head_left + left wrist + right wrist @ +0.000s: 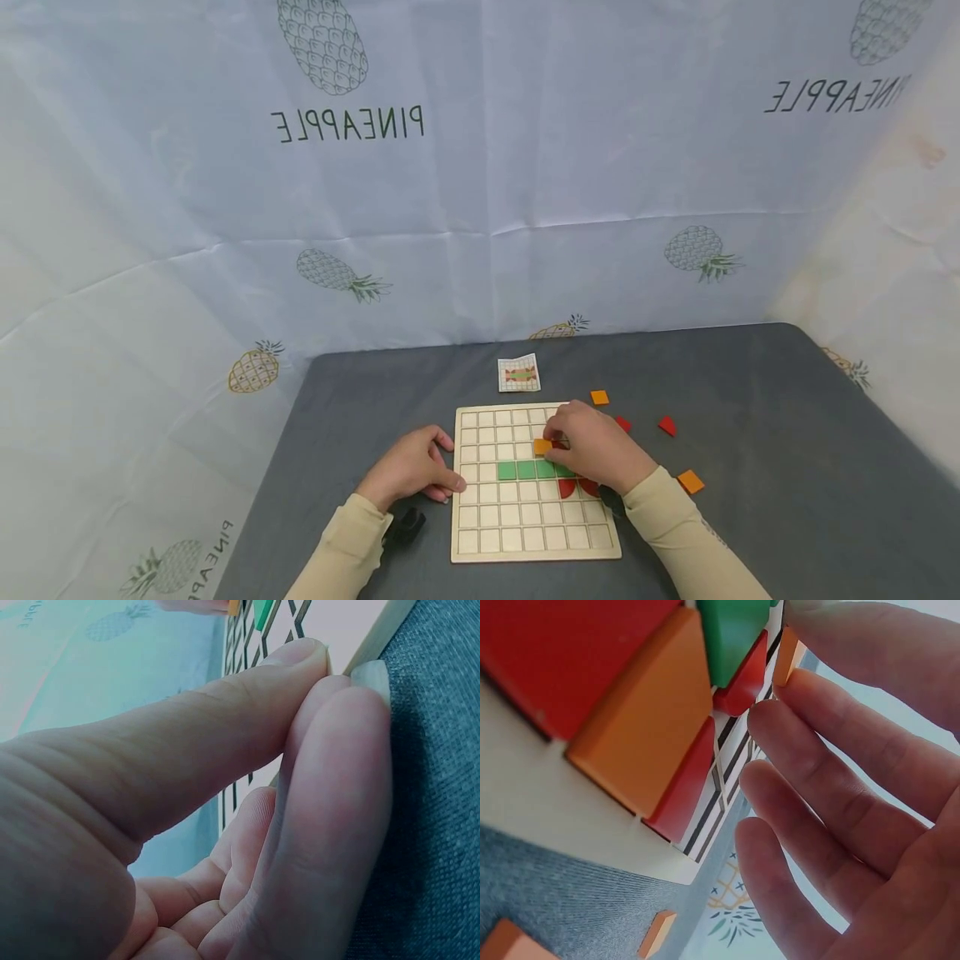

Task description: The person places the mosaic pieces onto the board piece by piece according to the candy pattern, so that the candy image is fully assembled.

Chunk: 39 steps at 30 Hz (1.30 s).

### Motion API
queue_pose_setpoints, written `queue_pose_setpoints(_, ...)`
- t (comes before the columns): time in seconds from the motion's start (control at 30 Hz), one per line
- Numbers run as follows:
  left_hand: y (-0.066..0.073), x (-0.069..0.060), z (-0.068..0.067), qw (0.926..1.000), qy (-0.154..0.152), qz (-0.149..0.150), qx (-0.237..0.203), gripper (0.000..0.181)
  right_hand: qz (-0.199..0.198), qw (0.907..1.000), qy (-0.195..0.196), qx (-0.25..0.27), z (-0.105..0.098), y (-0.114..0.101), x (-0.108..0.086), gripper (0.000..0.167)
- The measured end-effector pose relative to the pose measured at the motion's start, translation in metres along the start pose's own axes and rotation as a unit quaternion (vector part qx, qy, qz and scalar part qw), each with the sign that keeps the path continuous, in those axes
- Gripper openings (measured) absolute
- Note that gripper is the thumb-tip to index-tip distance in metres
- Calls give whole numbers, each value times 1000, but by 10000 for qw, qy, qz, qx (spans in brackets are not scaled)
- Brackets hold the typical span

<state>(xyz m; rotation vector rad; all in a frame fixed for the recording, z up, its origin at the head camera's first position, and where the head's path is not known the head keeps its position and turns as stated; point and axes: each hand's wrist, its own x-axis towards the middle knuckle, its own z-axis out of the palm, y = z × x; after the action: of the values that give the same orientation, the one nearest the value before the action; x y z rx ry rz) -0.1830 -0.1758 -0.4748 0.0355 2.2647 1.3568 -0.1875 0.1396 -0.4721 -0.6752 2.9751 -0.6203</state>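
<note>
The wooden grid board [510, 517] lies flat on the dark table. At its left edge the left hand [411, 467] has its thumb on the rim and fingers curled beside it; the left wrist view shows this thumb and fingertip [330, 664] pinching the board's edge. Over the board, the right hand [603, 450] pinches an orange square [542, 447] just above the row of green squares [527, 470]. In the right wrist view, thumb and index finger hold this orange piece [787, 656]. Red pieces [566, 487] sit below the green row, partly under the right hand.
Behind the board lies a small pattern card [519, 374]. Right of the board are loose orange squares [599, 397] [691, 482] and red pieces [667, 426] [623, 424]. A black object [408, 525] is near the left wrist. A pineapple-print cloth [480, 183] hangs behind the table.
</note>
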Motion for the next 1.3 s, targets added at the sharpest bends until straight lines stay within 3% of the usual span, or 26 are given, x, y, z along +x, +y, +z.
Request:
queue_pose_setpoints(0.4, -2, 3, -2, 9997, -115, 226, -33, 59, -129, 9997, 100, -174, -2, -1, 0, 13)
queue_pose_setpoints(0.93, 1, 4, -2, 9998, -95, 162, 4, 59, -326, 9993, 160, -100, -7, 1, -3, 6)
queue_pose_setpoints(1.13, 1, 4, 0, 9999, -105, 112, 27, 59, -52, 9997, 152, 181, -20, 8, -13, 6)
queue_pose_setpoints(1.3, -2, 0, -1, 10000, -50, 61, 47, 60, 174, 9998, 111, 2, -35, 26, -33, 11)
